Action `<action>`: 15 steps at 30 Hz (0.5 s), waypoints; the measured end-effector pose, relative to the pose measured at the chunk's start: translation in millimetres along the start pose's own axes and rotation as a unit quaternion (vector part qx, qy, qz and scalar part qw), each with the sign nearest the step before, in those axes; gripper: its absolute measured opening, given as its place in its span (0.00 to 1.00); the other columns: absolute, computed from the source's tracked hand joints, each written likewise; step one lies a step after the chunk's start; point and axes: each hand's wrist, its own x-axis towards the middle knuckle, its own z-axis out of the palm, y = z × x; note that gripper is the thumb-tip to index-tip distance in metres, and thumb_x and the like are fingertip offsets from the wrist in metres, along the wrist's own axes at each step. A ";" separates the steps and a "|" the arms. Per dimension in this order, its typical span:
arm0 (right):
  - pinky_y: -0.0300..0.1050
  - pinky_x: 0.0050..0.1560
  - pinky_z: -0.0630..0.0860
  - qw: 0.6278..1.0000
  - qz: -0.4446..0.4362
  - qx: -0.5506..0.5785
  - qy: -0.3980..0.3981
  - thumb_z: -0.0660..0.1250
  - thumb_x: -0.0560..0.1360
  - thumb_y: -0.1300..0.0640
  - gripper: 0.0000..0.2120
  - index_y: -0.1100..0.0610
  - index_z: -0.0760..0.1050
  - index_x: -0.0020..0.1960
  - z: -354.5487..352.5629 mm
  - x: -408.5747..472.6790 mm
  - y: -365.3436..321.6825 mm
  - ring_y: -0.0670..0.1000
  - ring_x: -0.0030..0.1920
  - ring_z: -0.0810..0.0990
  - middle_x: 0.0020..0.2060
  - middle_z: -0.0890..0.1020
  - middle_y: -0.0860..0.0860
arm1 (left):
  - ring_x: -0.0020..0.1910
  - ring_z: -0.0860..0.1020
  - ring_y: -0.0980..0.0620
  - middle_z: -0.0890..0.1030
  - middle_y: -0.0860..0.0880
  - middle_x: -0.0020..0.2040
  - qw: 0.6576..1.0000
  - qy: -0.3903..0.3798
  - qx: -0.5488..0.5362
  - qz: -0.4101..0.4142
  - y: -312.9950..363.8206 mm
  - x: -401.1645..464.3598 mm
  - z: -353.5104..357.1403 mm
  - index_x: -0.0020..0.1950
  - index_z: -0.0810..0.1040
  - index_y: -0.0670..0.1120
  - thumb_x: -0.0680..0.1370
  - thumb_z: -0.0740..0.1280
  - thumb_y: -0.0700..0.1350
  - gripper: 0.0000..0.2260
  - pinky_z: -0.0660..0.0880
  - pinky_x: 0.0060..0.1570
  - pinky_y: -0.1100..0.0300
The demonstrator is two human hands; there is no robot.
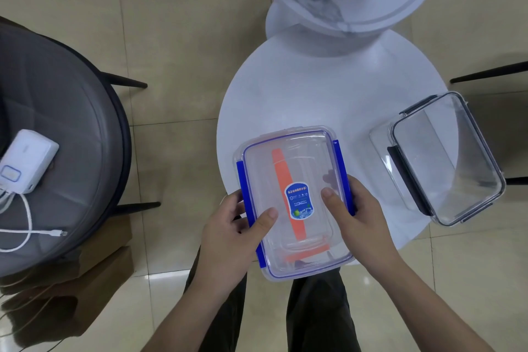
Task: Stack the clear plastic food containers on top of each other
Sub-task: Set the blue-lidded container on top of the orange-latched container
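Between both hands (288, 220): blue-clipped container (294, 203)

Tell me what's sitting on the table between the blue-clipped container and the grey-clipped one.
Nothing: in the head view, only bare white table separates the blue-clipped container from the grey-clipped container.

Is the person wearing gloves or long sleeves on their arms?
No. Both the left hand and the right hand are bare, with no gloves, rings or watch showing. The forearms are bare too, so no sleeves reach into view. Short fingernails show on the thumbs.
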 end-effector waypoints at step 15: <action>0.37 0.44 0.83 0.999 -0.027 -0.031 -0.004 0.64 0.76 0.36 0.06 0.25 0.71 0.52 1.3 3.4 9.7 0.43 0.54 0.84 0.52 0.82 0.39 | 0.53 0.87 0.54 0.86 0.51 0.57 1.000 0.007 -0.010 0.007 -8.1 -0.7 3.8 0.62 0.78 0.49 0.65 0.76 0.53 0.26 0.86 0.44 0.57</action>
